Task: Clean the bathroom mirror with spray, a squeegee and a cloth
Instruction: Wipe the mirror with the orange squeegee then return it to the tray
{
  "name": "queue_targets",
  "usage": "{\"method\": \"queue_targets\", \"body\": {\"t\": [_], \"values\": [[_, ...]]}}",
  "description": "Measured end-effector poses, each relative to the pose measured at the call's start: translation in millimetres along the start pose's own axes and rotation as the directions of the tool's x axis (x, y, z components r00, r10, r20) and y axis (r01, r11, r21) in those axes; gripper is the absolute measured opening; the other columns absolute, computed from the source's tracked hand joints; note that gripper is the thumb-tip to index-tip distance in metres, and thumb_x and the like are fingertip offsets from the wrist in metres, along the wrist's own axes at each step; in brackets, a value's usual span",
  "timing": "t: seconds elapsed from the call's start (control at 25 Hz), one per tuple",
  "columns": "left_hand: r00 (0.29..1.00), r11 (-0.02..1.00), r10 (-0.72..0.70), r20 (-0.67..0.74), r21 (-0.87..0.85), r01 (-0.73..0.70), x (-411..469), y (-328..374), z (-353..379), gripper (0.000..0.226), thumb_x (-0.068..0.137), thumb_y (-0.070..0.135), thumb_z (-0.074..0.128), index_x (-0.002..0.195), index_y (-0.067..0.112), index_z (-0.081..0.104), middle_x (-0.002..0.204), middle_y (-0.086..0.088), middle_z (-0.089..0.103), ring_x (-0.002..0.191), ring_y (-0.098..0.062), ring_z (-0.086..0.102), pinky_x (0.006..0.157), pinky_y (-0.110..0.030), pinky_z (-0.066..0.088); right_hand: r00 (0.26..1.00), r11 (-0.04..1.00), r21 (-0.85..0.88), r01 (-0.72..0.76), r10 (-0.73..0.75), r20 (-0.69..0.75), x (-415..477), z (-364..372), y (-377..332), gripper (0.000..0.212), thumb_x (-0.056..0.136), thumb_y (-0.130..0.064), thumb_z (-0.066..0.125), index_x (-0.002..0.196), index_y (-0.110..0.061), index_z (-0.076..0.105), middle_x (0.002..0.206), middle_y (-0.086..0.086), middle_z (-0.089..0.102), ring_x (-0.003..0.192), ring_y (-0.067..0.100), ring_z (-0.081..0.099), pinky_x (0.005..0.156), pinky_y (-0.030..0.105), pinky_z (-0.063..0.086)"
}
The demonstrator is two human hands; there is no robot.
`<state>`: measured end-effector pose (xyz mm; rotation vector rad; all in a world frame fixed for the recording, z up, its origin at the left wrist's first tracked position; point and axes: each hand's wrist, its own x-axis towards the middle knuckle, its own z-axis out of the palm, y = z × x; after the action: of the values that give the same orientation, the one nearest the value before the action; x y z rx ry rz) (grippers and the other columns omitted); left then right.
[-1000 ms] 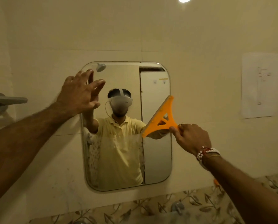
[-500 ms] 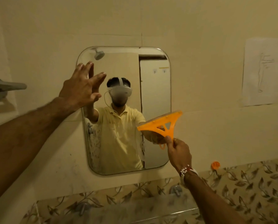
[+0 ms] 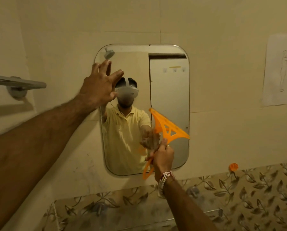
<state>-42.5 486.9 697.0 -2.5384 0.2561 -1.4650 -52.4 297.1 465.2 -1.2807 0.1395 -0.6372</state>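
Note:
A rounded rectangular mirror (image 3: 170, 90) hangs on the cream wall ahead. My right hand (image 3: 163, 158) grips the handle of an orange squeegee (image 3: 167, 129); its blade slants from upper left to lower right over the mirror's lower right part. My left hand (image 3: 100, 85) is raised at the mirror's upper left edge, fingers spread, holding nothing. The mirror reflects a person in a yellow shirt wearing a headset. No spray bottle or cloth is in view.
A metal towel bar (image 3: 17, 84) juts from the wall at the left. A sheet of paper (image 3: 281, 70) is stuck to the wall at the right. An orange hook (image 3: 233, 167) sits above the leaf-patterned tiles (image 3: 249, 189). Taps (image 3: 99, 208) show below.
The squeegee has turned from nearly level to a steep slant and sits lower on the mirror. My left hand has stayed at the upper left edge. The view has shifted.

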Motion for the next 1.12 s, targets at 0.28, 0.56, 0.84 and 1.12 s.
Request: {"method": "queue_targets", "body": {"t": [0.28,0.56,0.84,1.12], "values": [[1.0,0.999,-0.008,0.019,-0.033,0.009,-7.2,7.1,-2.8,0.083,0.085,0.037,0.076,0.153,0.036,0.029,0.166,-0.01,0.013,0.149,-0.039,0.018,0.101,-0.053,0.049,0.992,0.995,-0.096,0.03,-0.018,0.126,-63.0,75.4,20.2,0.057,0.104,-0.053,0.03,0.076,-0.017,0.066,0.058,0.007,0.069,0.057,0.027,0.068,0.064,0.046,0.058],[0.993,0.999,-0.002,0.118,-0.044,0.007,-15.7,12.2,3.1,0.104,0.08,0.048,0.079,0.159,0.039,0.012,0.169,-0.011,-0.007,0.155,-0.04,0.0,0.116,-0.057,0.033,0.979,0.946,-0.301,0.122,-0.065,0.194,-89.5,106.8,37.5,0.057,0.1,-0.059,0.025,0.082,-0.017,0.058,0.077,0.008,0.071,0.077,0.028,0.068,0.071,0.04,0.053],[0.993,1.0,0.022,0.118,0.013,-0.024,-23.9,12.1,16.3,0.105,0.079,0.058,0.076,0.159,0.04,0.011,0.169,-0.014,-0.006,0.154,-0.044,0.001,0.119,-0.061,0.028,0.95,0.807,-0.532,0.256,-0.107,0.295,-82.9,58.9,70.0,0.059,0.099,-0.063,0.022,0.095,-0.025,0.067,0.082,0.0,0.071,0.075,0.023,0.069,0.076,0.042,0.056],[0.989,0.997,0.057,0.137,0.048,-0.064,-75.5,19.2,44.4,0.108,0.075,0.064,0.075,0.158,0.044,0.009,0.169,-0.013,-0.009,0.154,-0.045,0.0,0.118,-0.062,0.027,0.884,0.561,-0.689,0.459,-0.209,0.418,-63.0,16.1,69.8,0.055,0.101,-0.059,0.028,0.076,-0.02,0.057,0.068,0.0,0.061,0.065,0.024,0.062,0.063,0.038,0.052]]}}
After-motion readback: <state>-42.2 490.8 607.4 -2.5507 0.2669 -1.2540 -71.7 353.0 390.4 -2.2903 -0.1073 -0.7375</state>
